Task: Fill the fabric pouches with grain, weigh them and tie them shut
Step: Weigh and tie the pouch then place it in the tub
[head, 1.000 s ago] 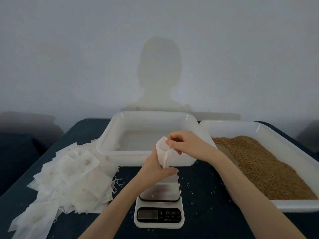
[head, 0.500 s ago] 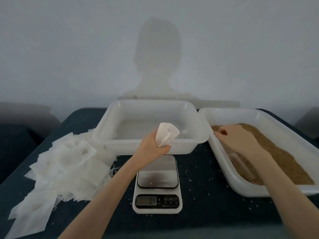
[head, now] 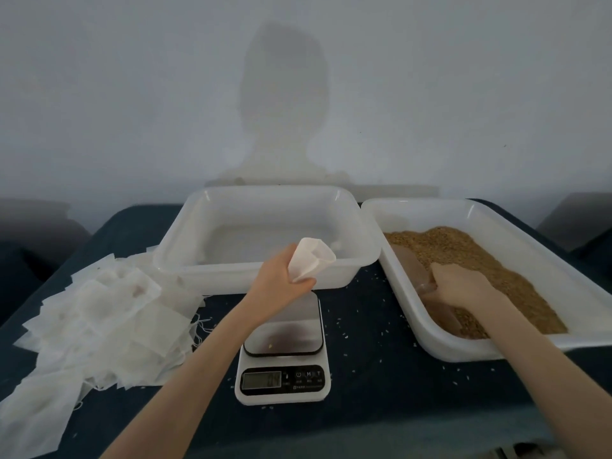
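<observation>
A small white fabric pouch (head: 309,260) is held up above the near rim of the white tub (head: 265,273) in the middle, its mouth spread open and tilted toward the right, its lower end gathered in the left hand (head: 281,283). Brown grain (head: 480,270) lies heaped in the white tray (head: 430,339) on the right, where the right hand (head: 460,286) rests among it on a translucent brownish scoop (head: 427,293). A loose pile of flat white pouches (head: 99,313) sprawls on the left of the dark table, and a white digital scale (head: 283,352) with a shiny platform stands in front of the tub, beneath the raised pouch.
</observation>
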A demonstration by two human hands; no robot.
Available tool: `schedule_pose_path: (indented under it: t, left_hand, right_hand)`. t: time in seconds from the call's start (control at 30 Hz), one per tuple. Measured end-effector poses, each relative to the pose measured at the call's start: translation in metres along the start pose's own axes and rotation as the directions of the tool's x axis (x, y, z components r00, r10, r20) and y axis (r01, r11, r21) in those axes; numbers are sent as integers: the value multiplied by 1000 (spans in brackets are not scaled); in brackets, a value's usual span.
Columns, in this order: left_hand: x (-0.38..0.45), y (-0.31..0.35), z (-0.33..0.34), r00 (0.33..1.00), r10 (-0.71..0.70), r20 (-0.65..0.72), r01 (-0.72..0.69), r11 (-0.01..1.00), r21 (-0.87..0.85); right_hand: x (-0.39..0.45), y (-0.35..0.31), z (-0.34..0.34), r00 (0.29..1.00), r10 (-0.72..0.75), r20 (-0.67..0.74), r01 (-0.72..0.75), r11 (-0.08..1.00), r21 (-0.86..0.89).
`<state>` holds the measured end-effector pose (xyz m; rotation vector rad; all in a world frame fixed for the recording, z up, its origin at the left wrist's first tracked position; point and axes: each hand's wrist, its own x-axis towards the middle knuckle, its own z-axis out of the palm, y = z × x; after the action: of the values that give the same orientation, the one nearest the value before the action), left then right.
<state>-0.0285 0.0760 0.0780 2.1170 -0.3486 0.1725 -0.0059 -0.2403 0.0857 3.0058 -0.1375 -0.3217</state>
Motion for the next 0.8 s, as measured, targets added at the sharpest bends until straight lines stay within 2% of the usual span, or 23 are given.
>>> schedule_pose_path:
  t: [0.07,0.13,0.3,0.43,0.63,0.8]
  left_hand:
    - [0,-1,0,1000,-7,3,7,1000,0]
    - [-1,-4,1,1000,-18,1,18,1000,-6]
    - [-1,-9,3,1000,-31,-3,31,999,-12]
    - [-1,-9,3,999,-36,-9,36,999,-16]
    - [-1,-5,4,1000,-12,-9,12,1000,15]
    - [-3,-5,6,1000,-26,-3,26,999,24]
  right_hand:
    - [1,-2,0,999,27,46,-27,999,16]
    - [0,0,-2,997,71,28,-71,997,6]
    - [-3,22,-13,975,157,-159,-166,985,-43]
    - [-1,48,-24,965,235,-113,-234,972,30]
    - [3,69,-27,993,112,-48,-108,991,80]
    - [9,75,-11,998,-29,61,5,932,363]
